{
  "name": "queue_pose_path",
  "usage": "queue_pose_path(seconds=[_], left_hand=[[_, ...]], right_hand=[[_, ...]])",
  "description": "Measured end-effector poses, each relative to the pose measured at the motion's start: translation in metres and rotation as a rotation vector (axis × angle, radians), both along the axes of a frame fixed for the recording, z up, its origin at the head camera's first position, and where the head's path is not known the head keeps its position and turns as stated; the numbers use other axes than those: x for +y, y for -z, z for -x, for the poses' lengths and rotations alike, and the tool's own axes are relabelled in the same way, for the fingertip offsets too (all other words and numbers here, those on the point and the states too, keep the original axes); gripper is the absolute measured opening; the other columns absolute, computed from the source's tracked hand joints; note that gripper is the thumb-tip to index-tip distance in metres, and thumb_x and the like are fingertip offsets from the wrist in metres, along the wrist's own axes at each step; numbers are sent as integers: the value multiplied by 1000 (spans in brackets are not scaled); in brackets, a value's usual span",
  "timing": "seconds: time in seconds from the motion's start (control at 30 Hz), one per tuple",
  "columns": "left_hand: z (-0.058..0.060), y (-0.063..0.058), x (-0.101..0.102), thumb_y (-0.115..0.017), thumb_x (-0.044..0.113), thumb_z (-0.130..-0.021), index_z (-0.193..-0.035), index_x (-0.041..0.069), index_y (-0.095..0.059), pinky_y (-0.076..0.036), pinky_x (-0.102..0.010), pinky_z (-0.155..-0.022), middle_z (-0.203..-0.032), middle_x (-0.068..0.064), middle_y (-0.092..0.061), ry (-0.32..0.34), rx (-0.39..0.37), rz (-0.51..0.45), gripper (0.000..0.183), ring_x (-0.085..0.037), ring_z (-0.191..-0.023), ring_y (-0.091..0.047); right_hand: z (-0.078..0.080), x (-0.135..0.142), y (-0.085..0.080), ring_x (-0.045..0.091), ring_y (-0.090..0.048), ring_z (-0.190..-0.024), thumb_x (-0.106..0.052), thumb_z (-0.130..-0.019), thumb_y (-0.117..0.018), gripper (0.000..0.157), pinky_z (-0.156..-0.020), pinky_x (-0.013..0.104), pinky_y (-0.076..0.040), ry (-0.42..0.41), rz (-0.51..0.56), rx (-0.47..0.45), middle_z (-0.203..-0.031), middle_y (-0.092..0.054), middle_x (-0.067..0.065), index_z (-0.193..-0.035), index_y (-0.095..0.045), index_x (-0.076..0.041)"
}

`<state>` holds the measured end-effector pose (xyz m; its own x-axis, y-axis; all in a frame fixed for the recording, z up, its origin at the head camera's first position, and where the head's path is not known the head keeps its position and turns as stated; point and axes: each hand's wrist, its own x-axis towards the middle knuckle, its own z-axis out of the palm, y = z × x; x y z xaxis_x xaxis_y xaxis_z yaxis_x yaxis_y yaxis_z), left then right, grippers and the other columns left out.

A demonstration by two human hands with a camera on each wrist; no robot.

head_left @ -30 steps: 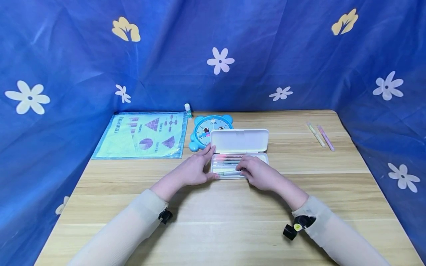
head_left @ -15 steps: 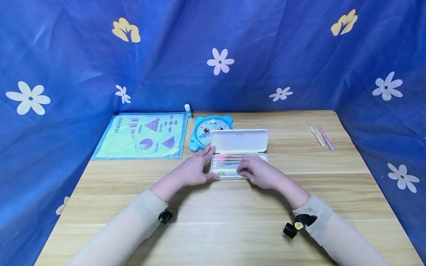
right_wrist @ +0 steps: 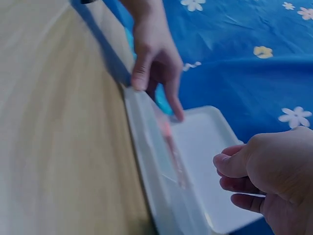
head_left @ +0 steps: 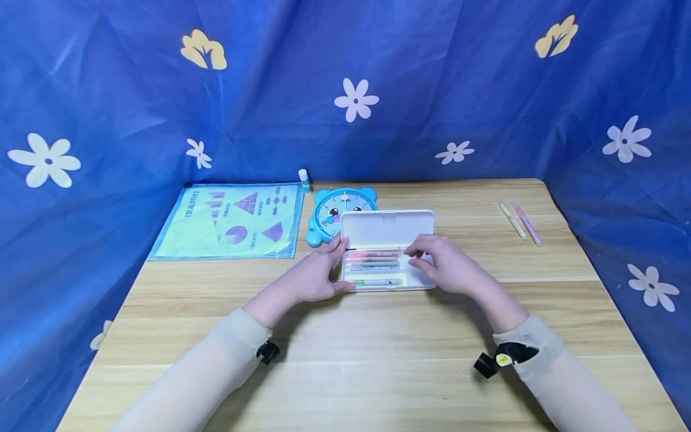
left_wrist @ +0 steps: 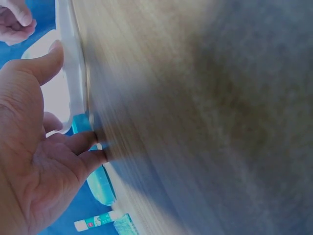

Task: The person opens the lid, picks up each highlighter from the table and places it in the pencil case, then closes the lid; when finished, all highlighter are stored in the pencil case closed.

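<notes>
One white pencil case [head_left: 387, 229] lies open at the head view's centre, the left hand [head_left: 318, 276] gripping its left end between thumb and fingers. The right wrist view reveals lower fingers of the right hand [right_wrist: 269, 169], loosely curled, seemingly around nothing. Half a second earlier it covered the case's front; now it is nearer the hinge, baring a greenish pen [head_left: 380, 282] below reddish pens [head_left: 372, 258]. Only the head view shows the yellow pen [head_left: 511, 219] and pink pen [head_left: 528, 225], right.

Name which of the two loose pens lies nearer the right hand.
The yellowish pen, on the left of the pair; the pink pen lies farther right.
</notes>
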<state>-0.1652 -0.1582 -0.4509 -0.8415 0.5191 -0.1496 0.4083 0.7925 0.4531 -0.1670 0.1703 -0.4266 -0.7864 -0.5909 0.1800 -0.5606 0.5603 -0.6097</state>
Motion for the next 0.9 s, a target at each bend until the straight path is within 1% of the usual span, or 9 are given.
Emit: queue_pose_path(seconds=[0.23,0.43,0.5,0.57,0.6,0.67,0.73,0.8,0.9], left_hand=[[1,0,1,-81,58,-89,-169,6,-17,-28,-51,-124,-174,-20,-11,2,4,2,115,-44,-154,-28],[0,-2,1,-81,58,-89,-169,7,-17,-29,-51,-124,-174,-18,-9,-3,-11,1,115,-42,-154,-27],[0,-2,1,-81,58,-89,-169,7,-17,-29,-51,-124,-174,-17,-9,-4,-15,3,115,-42,-155,-26],[0,-2,1,-81,58,-89,-169,7,-17,-28,-51,-124,-174,-17,-8,-5,-17,3,114,-42,-155,-26],[0,-2,1,-81,58,-89,-169,7,-17,-28,-51,-124,-174,-17,-8,-5,-16,5,114,-42,-155,-26],[-1,-3,1,-81,57,-90,-169,7,-17,-28,-51,-124,-174,-16,-8,-6,-18,4,114,-42,-155,-25],[-1,-3,1,-81,56,-90,-169,7,-17,-28,-51,-124,-174,-16,-8,-7,-18,2,114,-42,-155,-25],[-1,-3,1,-81,56,-90,-169,7,-16,-28,-51,-124,-174,-16,-8,-7,-20,2,114,-42,-155,-25],[-2,-3,1,-81,56,-90,-169,7,-16,-28,-51,-124,-174,-16,-7,-7,-24,1,114,-42,-155,-26]], right_hand=[[8,35,-11,23,-69,-94,4,-95,-74,18,-85,48,-57,84,66,49,-102,-75,9,-112,-77,2],[12,69,-19,24,-68,-92,5,-95,-74,18,-80,47,-54,201,91,99,-102,-76,9,-111,-78,-1],[13,79,-23,25,-68,-90,2,-95,-75,17,-98,53,-49,260,76,112,-101,-76,7,-111,-79,-3],[14,90,-24,29,-69,-89,1,-95,-76,16,-114,62,-36,304,89,113,-98,-77,9,-110,-79,-2],[15,95,-25,30,-69,-88,1,-95,-77,16,-114,60,-36,324,93,119,-97,-77,10,-110,-79,-2],[16,105,-26,32,-69,-87,-1,-95,-77,16,-115,51,-37,373,87,122,-97,-77,12,-111,-79,-1],[19,115,-23,33,-69,-86,0,-95,-77,16,-94,32,-51,401,107,121,-98,-77,16,-111,-78,2],[22,126,-20,30,-67,-85,0,-96,-76,16,-71,19,-47,431,110,121,-99,-76,18,-112,-77,4],[26,141,-13,21,-65,-81,2,-96,-75,16,-69,11,-45,472,132,112,-99,-75,22,-111,-76,6]])
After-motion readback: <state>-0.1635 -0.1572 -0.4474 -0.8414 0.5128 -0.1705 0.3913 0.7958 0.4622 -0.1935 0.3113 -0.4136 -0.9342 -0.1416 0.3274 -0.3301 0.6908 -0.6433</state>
